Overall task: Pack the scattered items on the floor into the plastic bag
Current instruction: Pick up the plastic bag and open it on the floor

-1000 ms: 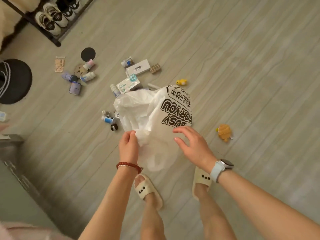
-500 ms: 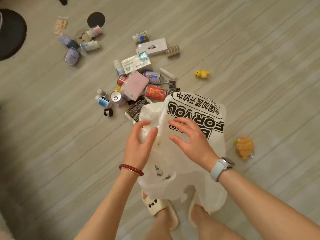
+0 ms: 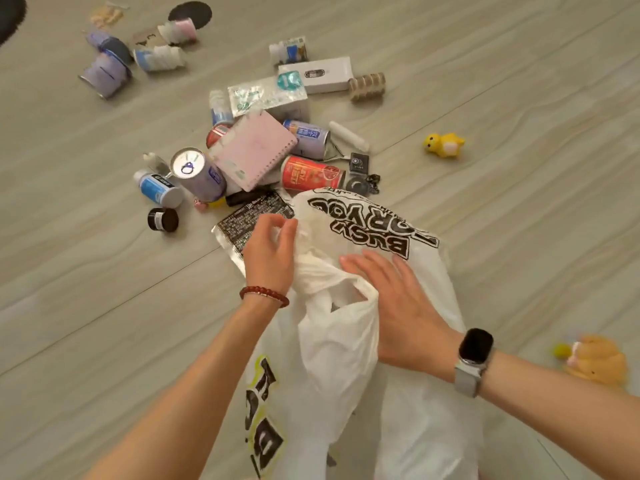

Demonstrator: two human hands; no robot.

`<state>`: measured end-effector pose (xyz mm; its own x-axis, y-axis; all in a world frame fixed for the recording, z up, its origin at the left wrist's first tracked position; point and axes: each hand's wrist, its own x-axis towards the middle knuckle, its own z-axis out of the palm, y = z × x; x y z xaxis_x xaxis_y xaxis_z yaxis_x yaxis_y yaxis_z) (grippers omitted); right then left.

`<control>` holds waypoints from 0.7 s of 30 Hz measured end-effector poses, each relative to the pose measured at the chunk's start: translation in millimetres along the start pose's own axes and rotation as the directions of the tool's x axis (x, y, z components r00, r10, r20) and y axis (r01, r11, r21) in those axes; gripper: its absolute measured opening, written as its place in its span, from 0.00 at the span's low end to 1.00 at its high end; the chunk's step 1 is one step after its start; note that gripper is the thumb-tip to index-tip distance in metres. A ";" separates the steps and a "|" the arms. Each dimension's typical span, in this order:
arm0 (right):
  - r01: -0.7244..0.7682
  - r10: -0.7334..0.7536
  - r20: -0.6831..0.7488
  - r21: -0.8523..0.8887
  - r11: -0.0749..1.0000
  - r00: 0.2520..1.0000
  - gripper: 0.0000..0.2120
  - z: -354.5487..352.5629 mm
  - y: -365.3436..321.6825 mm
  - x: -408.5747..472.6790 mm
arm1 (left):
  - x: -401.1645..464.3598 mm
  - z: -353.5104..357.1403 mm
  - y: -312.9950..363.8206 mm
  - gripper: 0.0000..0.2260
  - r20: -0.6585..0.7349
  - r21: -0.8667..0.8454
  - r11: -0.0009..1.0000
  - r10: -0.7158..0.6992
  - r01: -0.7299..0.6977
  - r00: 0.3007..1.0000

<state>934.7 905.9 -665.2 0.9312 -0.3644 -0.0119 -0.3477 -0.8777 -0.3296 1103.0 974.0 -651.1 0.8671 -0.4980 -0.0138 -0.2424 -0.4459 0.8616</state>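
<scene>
Plastic bag (image 3: 346, 341), white with bold black lettering, hangs crumpled between both hands just on the near side of the pink notebook (image 3: 254, 148). Left hand (image 3: 268, 252) pinches a gathered fold at the bag's rim, fingers curled round the plastic. Right hand (image 3: 398, 299) lies flat on the bag with fingers straight, beside the handle loop. Against the notebook's near edge lies a red can (image 3: 311, 173); a silver-topped can (image 3: 197, 174) stands left of it, a blue-capped bottle (image 3: 157, 188) further left. A black printed packet (image 3: 252, 220) lies between the notebook and the left hand, partly under the bag. Beyond the notebook sits a white box (image 3: 317, 74). Well right of it a yellow duck toy (image 3: 443, 145) rests on the floor (image 3: 519, 81).
</scene>
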 end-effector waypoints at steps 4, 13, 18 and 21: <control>-0.007 -0.012 -0.068 -0.273 0.962 0.998 0.34 1.6 24.1 6.4 | 7.5 0.8 0.9 0.05 0.136 -0.085 0.983 0.174 -0.163 0.975; -0.001 0.017 -0.234 0.070 0.998 0.972 0.16 -29.0 83.1 -10.3 | -9.5 -30.0 -35.0 0.30 0.468 0.386 0.431 0.670 -0.816 0.576; -0.392 0.571 -0.040 0.688 0.611 0.820 0.10 -38.8 60.6 5.8 | -25.4 -14.1 -43.8 0.17 0.382 0.408 0.471 0.690 -0.782 0.615; -0.491 0.716 -0.019 0.715 0.498 0.698 0.08 -35.2 55.3 8.5 | -42.3 0.9 -42.8 0.17 0.399 0.195 0.667 0.616 -0.719 0.679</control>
<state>919.5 843.4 -650.3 0.3983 -0.8890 -0.2260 -0.5522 -0.0357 -0.8329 1076.4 1013.5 -687.9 0.2658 -0.9096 0.3193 -0.8703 -0.0839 0.4854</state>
